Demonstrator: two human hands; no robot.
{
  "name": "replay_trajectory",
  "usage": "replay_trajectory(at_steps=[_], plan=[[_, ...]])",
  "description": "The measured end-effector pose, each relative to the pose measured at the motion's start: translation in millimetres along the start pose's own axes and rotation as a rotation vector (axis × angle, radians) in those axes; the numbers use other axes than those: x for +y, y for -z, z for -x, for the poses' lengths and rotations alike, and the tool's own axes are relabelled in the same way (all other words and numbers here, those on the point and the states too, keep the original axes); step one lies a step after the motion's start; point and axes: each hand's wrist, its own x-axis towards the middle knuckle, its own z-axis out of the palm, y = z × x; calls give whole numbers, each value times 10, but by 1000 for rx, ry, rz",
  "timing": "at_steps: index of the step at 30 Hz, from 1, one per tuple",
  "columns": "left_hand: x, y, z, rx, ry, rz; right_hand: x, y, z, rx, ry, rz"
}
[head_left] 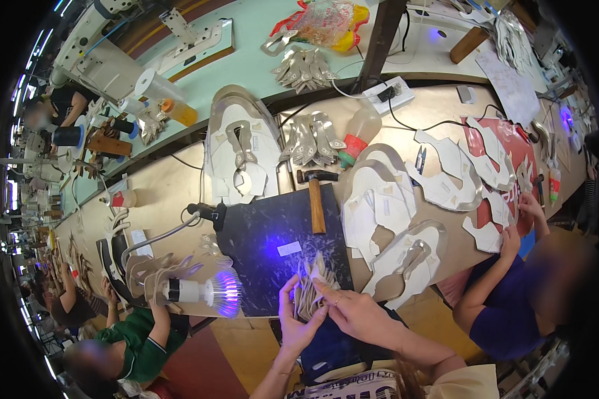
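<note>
Near the front edge of a dark cutting mat [259, 246], a bundle of small pale cut pieces [308, 287], like leather or fabric shoe parts, stands on edge. My left hand [299, 326] grips it from the left, thumb and fingers around its side. My right hand [359, 314] is at its right, with fingers pressed onto the top of the bundle. Purple-blue light falls on the pieces and on a small white label [289, 249] on the mat. A hammer [317, 206] with a wooden handle lies just beyond the bundle.
A lamp with a finned head [223, 292] glows at the mat's left. Stacks of white shoe-upper pieces [379, 199] lie to the right, others [243, 146] behind. A bottle [359, 136] and power strip [387, 94] stand farther back. Co-workers sit left [140, 339] and right [512, 292].
</note>
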Motion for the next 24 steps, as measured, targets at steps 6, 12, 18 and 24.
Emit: replay_trajectory(at_steps=[6,12,18,24], plan=[[23,124,-1,-119,75,54,17,181,-42,-41,-29,-48],[-17,146,-48,2,73,40,73,256,-78,28,144,-31],[5,181,-144,-1,-8,22,181,247,-130,20,216,-49],[170,325,-45,-271,205,-126,116,150,-176,-275,356,389]])
